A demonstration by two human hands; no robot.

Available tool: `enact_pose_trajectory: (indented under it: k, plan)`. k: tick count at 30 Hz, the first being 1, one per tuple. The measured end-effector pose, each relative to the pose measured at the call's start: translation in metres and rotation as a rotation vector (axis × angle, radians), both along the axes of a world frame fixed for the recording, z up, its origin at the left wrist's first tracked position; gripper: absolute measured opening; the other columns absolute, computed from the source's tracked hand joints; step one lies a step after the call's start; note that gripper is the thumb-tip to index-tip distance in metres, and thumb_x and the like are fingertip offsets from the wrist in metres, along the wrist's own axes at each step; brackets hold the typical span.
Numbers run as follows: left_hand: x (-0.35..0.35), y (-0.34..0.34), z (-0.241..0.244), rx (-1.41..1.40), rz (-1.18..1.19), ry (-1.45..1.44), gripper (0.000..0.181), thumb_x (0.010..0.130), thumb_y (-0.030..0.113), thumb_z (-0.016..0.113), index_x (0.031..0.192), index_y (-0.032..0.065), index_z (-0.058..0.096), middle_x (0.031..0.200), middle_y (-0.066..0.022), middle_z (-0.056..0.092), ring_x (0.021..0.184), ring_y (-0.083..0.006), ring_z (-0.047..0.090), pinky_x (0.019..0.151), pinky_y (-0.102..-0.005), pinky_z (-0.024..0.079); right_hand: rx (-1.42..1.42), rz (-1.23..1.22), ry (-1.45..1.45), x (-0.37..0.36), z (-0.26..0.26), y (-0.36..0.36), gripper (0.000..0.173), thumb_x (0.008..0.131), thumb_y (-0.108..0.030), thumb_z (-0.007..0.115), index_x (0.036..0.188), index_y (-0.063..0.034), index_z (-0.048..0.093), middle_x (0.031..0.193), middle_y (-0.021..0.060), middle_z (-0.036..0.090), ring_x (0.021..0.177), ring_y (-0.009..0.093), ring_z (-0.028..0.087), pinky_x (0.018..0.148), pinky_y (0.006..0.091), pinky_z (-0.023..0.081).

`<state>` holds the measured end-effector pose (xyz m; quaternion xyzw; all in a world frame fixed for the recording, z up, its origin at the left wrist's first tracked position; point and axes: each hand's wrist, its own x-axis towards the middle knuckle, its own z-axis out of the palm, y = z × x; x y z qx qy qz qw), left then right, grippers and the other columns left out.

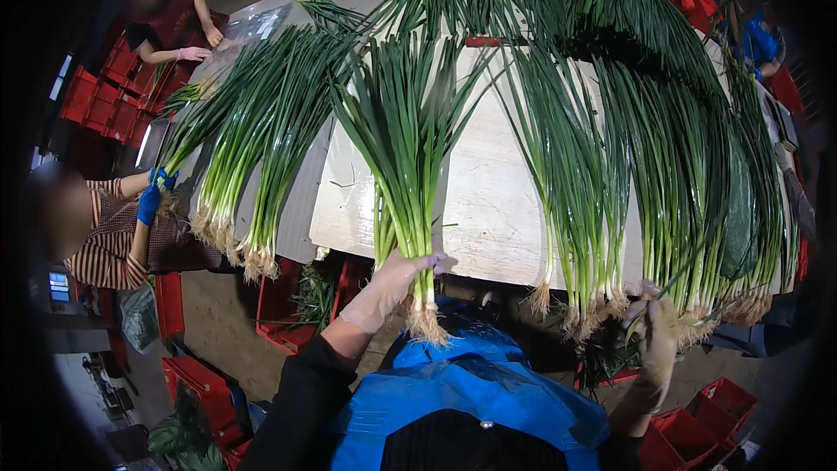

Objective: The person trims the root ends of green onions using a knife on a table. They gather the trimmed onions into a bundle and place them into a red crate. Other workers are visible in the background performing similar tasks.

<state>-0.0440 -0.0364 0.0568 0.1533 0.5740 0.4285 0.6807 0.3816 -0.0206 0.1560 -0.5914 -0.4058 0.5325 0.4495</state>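
My left hand (pixel 392 288), in a pale glove, grips the lower stalks of a bunch of green onions (pixel 405 163). Its dark leaves fan out over the white tabletop (pixel 490 209), and the roots hang past the table edge above my blue apron (pixel 458 366). My right hand (pixel 654 333), also gloved, is low on the right with a thin green leaf (pixel 677 281) between its fingers. Beside it lie the rooted ends of more green onions (pixel 588 229), spread in a row along the table edge.
Further green onions (pixel 268 144) lie to the left, others (pixel 608 0) at the far side. A person in blue gloves (pixel 150 199) holds stalks at left; another person's gloved hand (pixel 194 53) rests farther back. Red crates (pixel 203 392) stand on the floor, including one crate (pixel 686 432) at lower right.
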Motion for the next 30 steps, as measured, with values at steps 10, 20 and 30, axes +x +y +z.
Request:
enact_pose_trajectory:
  k: [10,20,30]
  plan:
    - [-0.013,-0.042,0.019,-0.029,-0.164,0.204,0.032,0.084,-0.002,0.060,0.115,-0.0064,0.056,0.112,-0.0118,0.066,0.087,-0.0176,0.064,0.078,-0.0299,0.053,-0.047,0.401,-0.267,-0.087,-0.080,0.046,0.061,0.091,-0.020,0.059,0.144,-0.0009,0.034,0.134,0.0182,0.051,0.110,0.026,0.058,0.088,0.0325,0.052]
    - [-0.023,-0.067,-0.013,0.082,-0.290,0.582,0.065,0.077,0.000,0.065,0.136,-0.0026,0.036,0.116,-0.0156,0.057,0.106,-0.0238,0.057,0.089,-0.0343,0.048,-0.173,0.898,-0.001,-0.341,-0.118,0.050,0.077,0.078,-0.021,0.079,0.137,0.0012,0.036,0.126,0.0203,0.053,0.107,0.025,0.057,0.089,0.0364,0.049]
    - [-0.046,-0.069,-0.013,-0.019,-0.499,0.620,0.078,0.077,0.018,0.073,0.139,-0.0067,0.033,0.116,-0.0210,0.060,0.106,-0.0283,0.060,0.094,-0.0350,0.046,-0.374,0.552,0.207,-0.372,-0.142,0.059,0.053,0.075,0.002,0.072,0.123,0.0018,0.049,0.104,0.0123,0.061,0.095,0.021,0.060,0.078,0.0359,0.053]
